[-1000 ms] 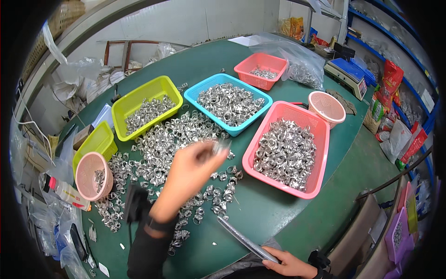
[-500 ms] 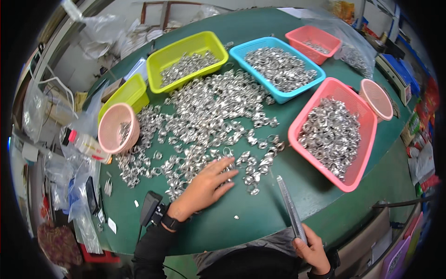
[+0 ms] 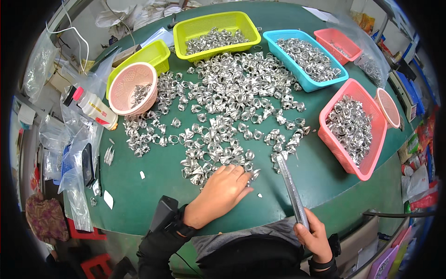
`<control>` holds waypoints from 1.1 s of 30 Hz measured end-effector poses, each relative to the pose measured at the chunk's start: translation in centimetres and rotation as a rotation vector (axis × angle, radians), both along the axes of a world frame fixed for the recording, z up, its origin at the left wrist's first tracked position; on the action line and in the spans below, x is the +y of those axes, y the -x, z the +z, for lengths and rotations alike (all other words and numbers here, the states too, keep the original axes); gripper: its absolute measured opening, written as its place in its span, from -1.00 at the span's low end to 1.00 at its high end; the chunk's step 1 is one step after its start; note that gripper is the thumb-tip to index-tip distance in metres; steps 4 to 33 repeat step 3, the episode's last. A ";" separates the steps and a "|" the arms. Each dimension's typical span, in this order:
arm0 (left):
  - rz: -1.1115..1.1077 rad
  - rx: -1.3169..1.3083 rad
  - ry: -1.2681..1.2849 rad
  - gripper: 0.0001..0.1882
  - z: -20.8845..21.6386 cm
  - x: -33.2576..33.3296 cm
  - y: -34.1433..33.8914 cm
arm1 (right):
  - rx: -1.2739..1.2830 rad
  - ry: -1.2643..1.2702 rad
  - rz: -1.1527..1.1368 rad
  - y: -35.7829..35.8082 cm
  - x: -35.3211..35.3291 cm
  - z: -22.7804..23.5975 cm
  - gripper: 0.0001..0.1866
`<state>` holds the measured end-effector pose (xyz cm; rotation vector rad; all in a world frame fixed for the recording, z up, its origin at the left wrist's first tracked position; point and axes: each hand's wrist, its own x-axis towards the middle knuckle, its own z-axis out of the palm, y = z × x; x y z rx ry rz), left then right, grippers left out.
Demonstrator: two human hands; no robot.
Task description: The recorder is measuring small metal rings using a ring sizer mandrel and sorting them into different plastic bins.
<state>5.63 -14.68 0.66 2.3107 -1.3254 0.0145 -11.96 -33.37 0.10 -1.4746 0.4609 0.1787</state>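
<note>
A pile of silver-coloured metal rings spreads over the green table. At its near end my left hand rests on some rings, fingers bent down and thumb held apart. Those fingertips are partly hidden, with a ring beside them. My right hand is closed around the lower end of a long, tapered metal ring mandrel. It slants up and away to the left, its tip close to a small strand of rings; whether they touch I cannot tell.
Ring-filled baskets surround the pile: yellow-green, blue, large pink and small pink. At left stand a round pink basket, another yellow-green basket and a white bottle. A round basket leans at right.
The view has shifted. My left hand's fingers, spread out before, are now bent onto the pile's near end. The mandrel stays in my right hand, its tip now nearer the strand of rings.
</note>
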 end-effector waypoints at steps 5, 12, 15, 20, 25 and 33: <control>-0.003 0.049 0.046 -0.76 -0.5 0.6 0.2 | 0.003 0.073 0.054 0.4 0.0 0.5 -0.60; -0.003 0.049 0.046 -0.76 -0.5 0.6 0.2 | 0.003 0.073 0.054 0.4 0.0 0.5 -0.60; -0.003 0.049 0.046 -0.76 -0.5 0.6 0.2 | 0.003 0.073 0.054 0.4 0.0 0.5 -0.60; -0.003 0.049 0.046 -0.76 -0.5 0.6 0.2 | 0.003 0.073 0.054 0.4 0.0 0.5 -0.60; -0.003 0.049 0.046 -0.76 -0.5 0.6 0.2 | 0.003 0.073 0.054 0.4 0.0 0.5 -0.60; -0.003 0.049 0.046 -0.76 -0.5 0.6 0.2 | 0.003 0.073 0.054 0.4 0.0 0.5 -0.60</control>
